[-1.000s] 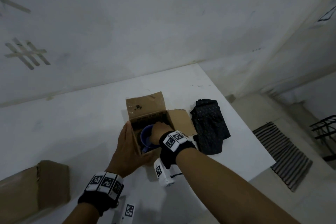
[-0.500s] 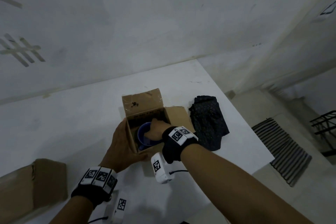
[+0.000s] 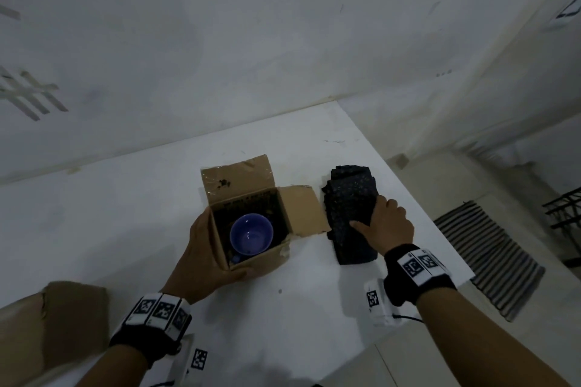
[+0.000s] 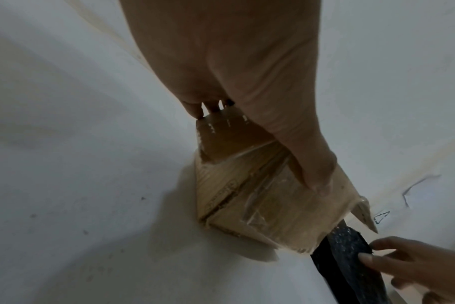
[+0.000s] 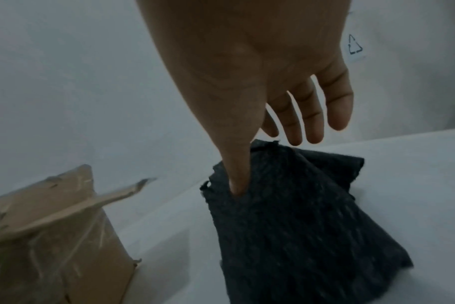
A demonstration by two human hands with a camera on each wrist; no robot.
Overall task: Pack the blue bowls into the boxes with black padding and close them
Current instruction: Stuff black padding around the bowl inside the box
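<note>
Lays the right hand flat over the near-right part of the black padding, thumb pressed into the top sheet and the other fingers loosely spread past the right edge. Pinches nothing yet, as far as the right wrist view shows.

Finds that padding as a folded stack on the counter, long axis running away from the body, roughly in line with the right wall of the box. Puts the stack just right of the box, with only the box's flattened right flap between them, flap edge just beside or touching the padding.

Keeps the left hand wrapped round the box's near-left corner: fingers along the left wall, thumb across the near face, steadying it.

Shows the blue bowl upright inside the open box, mouth up, with dark lining around it, probably padding already in place. Leaves the far flap standing.

Calls, by the look of it, for a short carry leftward: pinch one sheet off the stack with the right hand, the nearer by far, lift it over the flat flap and lay it on the bowl. Risks taking several sheets at once, or catching the flap on the way.

Leaves a second cardboard box at the near-left, well apart.
</note>
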